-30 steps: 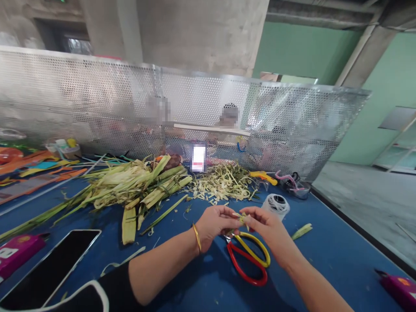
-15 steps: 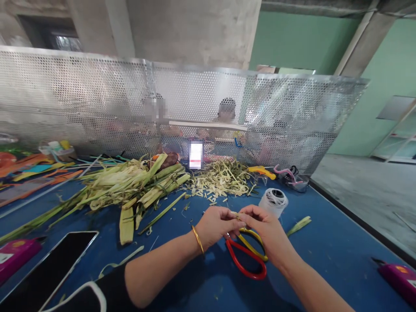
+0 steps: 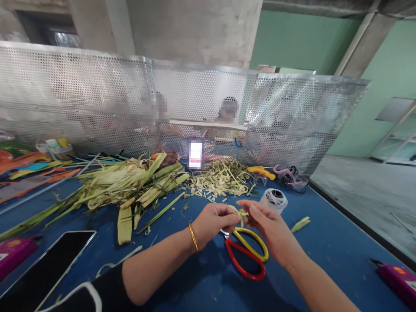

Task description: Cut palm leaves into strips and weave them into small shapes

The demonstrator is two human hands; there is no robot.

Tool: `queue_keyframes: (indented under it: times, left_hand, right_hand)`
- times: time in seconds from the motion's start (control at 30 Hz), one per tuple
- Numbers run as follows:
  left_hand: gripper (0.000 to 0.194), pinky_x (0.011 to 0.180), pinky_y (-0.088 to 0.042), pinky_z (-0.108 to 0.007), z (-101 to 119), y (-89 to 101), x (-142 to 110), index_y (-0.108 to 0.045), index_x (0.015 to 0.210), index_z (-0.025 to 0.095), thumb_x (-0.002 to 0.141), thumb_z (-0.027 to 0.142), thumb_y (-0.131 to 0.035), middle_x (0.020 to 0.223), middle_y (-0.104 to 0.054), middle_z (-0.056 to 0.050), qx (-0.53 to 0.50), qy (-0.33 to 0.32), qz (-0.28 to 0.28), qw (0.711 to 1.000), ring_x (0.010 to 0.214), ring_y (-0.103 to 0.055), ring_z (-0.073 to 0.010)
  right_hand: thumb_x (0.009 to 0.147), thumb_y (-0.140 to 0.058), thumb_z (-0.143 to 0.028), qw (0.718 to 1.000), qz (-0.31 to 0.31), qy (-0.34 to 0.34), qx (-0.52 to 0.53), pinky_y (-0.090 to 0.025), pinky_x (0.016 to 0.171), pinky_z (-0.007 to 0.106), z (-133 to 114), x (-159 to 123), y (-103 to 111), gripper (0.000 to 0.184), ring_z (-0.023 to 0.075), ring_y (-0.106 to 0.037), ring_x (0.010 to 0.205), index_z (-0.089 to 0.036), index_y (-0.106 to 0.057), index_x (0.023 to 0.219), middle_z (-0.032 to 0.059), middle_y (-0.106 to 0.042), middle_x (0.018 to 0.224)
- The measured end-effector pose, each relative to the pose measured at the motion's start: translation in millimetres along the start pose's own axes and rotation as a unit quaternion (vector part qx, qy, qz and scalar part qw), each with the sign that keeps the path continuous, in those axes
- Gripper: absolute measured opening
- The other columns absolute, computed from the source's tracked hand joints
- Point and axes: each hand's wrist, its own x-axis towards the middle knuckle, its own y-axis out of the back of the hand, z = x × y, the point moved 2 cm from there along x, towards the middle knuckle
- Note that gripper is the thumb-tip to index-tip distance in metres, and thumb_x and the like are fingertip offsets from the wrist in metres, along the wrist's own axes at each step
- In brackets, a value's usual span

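Leaf strip [image 3: 242,213]: sits just right of centre, in the lower half of the frame, at the fingertips; too small to make out fully.
Left hand [image 3: 218,220]: pinches the strip between thumb and forefinger, nearly closed; hides part of it.
Right hand [image 3: 268,223]: curves loosely, half open, beside the strip; impossible to tell whether touching.
Scissors [image 3: 238,265]: lie lower centre, with red and yellow handles in sight; mostly hidden beyond by the left hand.
Spool [image 3: 274,199]: stands right of centre, partly covered by the right hand.
Phone [image 3: 48,266]: lies lower left, cut off by the frame.
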Motion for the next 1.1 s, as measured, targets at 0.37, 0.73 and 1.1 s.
queue_keyframes:
  times: [0.37, 0.73, 1.1]
  left_hand:
    - [0.035, 0.056, -0.033, -0.024, 6.3, -1.1, -3.8, -0.06, 0.064, 0.015, 0.065, 0.048, -0.071, 0.052, -0.05, 0.004, -0.04, -0.009, -0.042, 0.998, 0.051, -0.043, -0.0081]
    - [0.039, 0.057, -0.032, -0.024, 3.2, -2.4, -2.6, -0.058, 0.062, 0.015, 0.066, 0.052, -0.069, 0.052, -0.048, 0.004, -0.102, 0.016, -0.05, 0.993, 0.051, -0.042, -0.008]
    - [0.044, 0.057, -0.035, -0.023, -10.2, -11.0, -2.7, -0.055, 0.065, 0.015, 0.074, 0.058, -0.059, 0.053, -0.044, 0.004, -0.214, 0.064, -0.079, 0.972, 0.051, -0.042, -0.008]
  right_hand:
    - [0.068, -0.071, -0.029, 0.953, -0.036, 0.197, -0.226, -0.048, 0.069, 0.03, -21.1, -2.3, 6.2, 0.019, 0.0164, -0.054, 0.071, -0.024, -0.071, 0.086, 0.002, -0.064, 0.081]
    - [0.071, -0.065, -0.029, 0.954, -0.035, 0.206, -0.216, -0.049, 0.082, 0.037, -18.1, 0.4, 12.1, 0.037, 0.0223, -0.06, 0.093, -0.028, -0.067, 0.108, 0.0048, -0.067, 0.104]
    - [0.07, -0.068, -0.043, 0.977, -0.02, 0.124, -0.173, -0.05, 0.079, 0.036, -5.7, 1.4, 4.5, 0.03, 0.023, -0.063, 0.083, -0.019, -0.069, 0.087, 0.0065, -0.07, 0.086]
